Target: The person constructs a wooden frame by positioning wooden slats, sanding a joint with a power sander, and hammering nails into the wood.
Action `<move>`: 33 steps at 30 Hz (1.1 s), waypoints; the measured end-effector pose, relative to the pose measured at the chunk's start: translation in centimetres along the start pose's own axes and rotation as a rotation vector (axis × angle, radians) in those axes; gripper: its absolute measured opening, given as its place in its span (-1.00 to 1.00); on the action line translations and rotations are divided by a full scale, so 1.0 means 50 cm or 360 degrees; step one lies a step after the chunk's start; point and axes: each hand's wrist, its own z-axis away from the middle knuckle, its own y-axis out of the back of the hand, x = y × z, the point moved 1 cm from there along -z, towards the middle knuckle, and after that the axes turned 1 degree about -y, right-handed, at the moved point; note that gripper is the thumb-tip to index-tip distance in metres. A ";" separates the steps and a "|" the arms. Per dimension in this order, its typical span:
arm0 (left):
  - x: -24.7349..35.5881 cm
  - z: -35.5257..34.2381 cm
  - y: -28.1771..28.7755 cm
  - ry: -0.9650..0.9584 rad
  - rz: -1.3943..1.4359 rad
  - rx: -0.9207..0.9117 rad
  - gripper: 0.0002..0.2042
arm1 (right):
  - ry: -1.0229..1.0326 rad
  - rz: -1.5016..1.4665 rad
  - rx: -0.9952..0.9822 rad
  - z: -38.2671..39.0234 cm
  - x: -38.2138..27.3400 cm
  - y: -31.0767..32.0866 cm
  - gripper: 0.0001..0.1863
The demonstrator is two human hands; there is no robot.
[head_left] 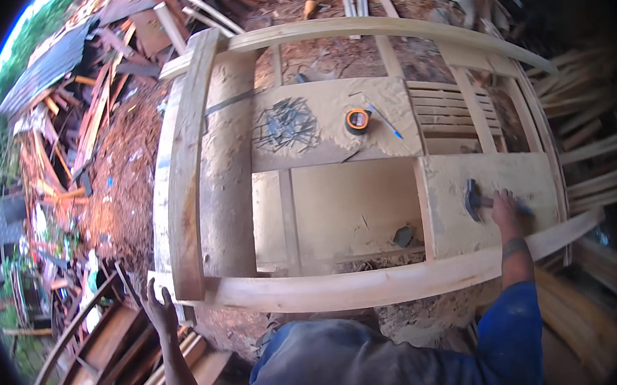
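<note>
My right hand [504,208] grips the handle of a hammer [473,200] on a pale board [474,238] at the right of a wooden frame. My left hand [161,306] is by the frame's lower-left corner, fingers apart, near the end of the front rail [339,289]. A thick upright-grained beam [190,195] crosses the left side. On the upper board lie a pile of nails [282,125], an orange-and-black tape measure [358,121] and a blue-white pen [386,120]. A dark angular piece [403,236] rests low in the central opening.
Scrap wood [89,116] and corrugated sheet [44,69] lie over reddish dirt at the left. Wooden parts [90,343] are piled beside my left arm. Loose slats [598,152] are stacked to the right. A long rail [382,25] runs along the bench's far side.
</note>
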 end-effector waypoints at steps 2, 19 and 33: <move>-0.009 0.013 -0.011 0.0014 0.0101 0.0014 -0.63 | 0.0106 0.0026 0.0093 -0.036 0.036 -0.056 -0.58; 0.150 -0.258 -0.164 -0.1297 0.0350 -0.0273 -0.62 | -0.0212 0.0381 0.0433 0.289 -0.177 0.351 -0.77; 0.154 -0.265 -0.144 -0.1237 0.0539 -0.0290 -0.67 | -0.0733 -0.0162 0.0127 0.485 -0.166 0.253 -0.70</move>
